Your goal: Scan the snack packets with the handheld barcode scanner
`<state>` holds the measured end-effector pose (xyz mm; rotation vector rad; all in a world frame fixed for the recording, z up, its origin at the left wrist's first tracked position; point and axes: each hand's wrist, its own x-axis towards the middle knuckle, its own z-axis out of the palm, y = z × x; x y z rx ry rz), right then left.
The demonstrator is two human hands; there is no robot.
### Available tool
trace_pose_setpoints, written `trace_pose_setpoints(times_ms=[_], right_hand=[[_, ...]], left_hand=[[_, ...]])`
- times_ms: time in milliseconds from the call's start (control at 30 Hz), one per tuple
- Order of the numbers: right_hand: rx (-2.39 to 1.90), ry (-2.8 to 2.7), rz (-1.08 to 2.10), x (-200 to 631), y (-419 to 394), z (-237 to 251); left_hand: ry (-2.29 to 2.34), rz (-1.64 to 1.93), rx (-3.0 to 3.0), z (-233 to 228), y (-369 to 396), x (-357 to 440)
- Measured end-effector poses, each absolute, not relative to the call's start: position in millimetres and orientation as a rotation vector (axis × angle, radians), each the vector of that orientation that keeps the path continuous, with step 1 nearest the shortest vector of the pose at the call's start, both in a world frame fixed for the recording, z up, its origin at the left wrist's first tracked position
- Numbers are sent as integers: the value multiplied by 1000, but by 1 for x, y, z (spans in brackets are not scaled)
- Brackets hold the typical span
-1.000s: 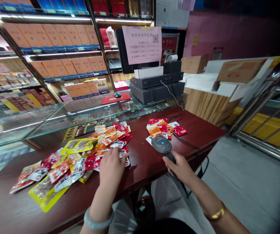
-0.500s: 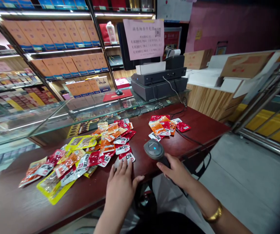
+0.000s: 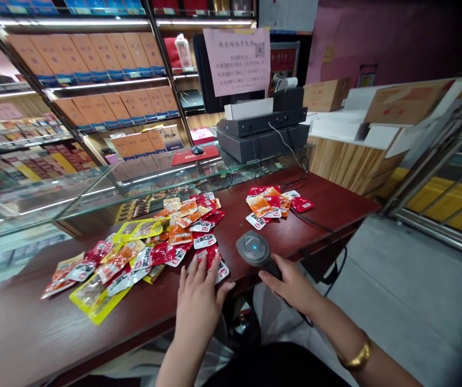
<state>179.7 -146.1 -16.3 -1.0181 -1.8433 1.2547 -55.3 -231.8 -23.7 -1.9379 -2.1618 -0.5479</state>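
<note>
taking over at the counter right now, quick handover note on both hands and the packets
Left hand: flat, fingers spread, pressing a red and white snack packet at the near edge of the big pile on the red table.
Right hand: gripping the handheld scanner, its head beside that packet.
Small pile: lies apart, farther right, near the scanner's cable.
Done: it looks as if the small pile is set aside.
Left: likely the big pile, though that is a guess.

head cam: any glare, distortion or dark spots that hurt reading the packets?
Head view: shelf strip lights reflect off the glass counter; wide-angle bending and dark corners at the edges; snack packets, left hand, right hand and scanner evenly lit, fairly sharp.
</note>
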Motion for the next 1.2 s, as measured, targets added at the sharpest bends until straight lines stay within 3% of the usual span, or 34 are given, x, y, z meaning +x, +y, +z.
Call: trace_pose_setpoints(times_ms=[333,600,833,967,1200], right_hand=[[-981,-1921,1244,171,-154,-13],[-913,-1964,1255,165,-156,-20],[-932,-1939,1247,171,-158,-15],[-854,-1901,1244,175,-161,-6],[-811,-1885,1250,175,-159,5]], left_hand=[[-2165,-765,-1925,-35,-244,-75],[-2193,-662,-1673,-33,-228,-69],[-2712,-1167,-1615,-21,-214,-68],[-2748,-1483,-1620,-15,-201,-63],[-2709,-1563,-1676,-15,-187,-52]])
